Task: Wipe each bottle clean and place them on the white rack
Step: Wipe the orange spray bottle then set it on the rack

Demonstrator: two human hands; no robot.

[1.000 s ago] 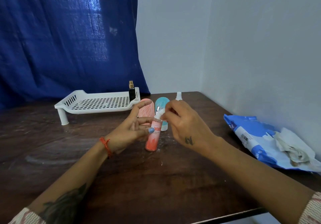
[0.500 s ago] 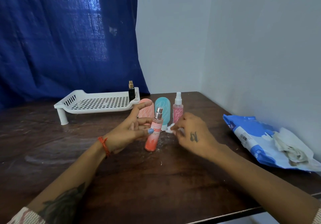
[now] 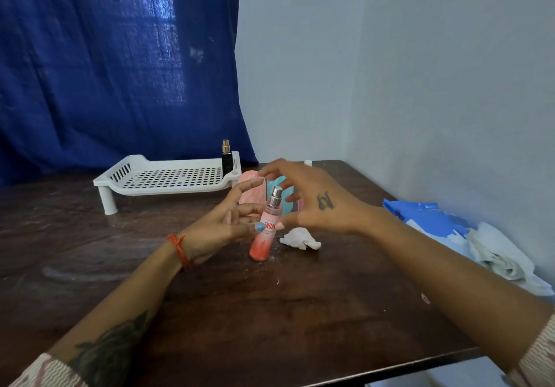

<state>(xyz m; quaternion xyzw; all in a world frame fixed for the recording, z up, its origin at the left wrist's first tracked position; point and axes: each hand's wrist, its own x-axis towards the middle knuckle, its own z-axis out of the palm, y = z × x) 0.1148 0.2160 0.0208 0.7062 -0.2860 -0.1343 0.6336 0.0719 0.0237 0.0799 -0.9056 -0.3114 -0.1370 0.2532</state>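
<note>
A slim pink spray bottle (image 3: pixel 265 230) with a silver nozzle leans on the dark table, held near its middle by my left hand (image 3: pixel 222 224). My right hand (image 3: pixel 312 203) hovers just right of the bottle's top with fingers spread and nothing in them. A crumpled white wipe (image 3: pixel 300 238) lies on the table below my right hand. Behind the hands stand a pink bottle (image 3: pixel 250 187) and a teal bottle (image 3: pixel 277 182), both partly hidden. The white perforated rack (image 3: pixel 168 176) stands at the back left with a small black bottle (image 3: pixel 226 158) in its right corner.
A blue wipes packet (image 3: pixel 432 218) with used white wipes (image 3: pixel 498 254) on it lies at the table's right edge by the wall. A white cap (image 3: pixel 307 163) peeks out behind my right hand. A blue curtain hangs behind the rack.
My right hand dropped the white wipe on the table, then rose toward the bottle's top with fingers spread. My left hand kept hold of the pink spray bottle.
</note>
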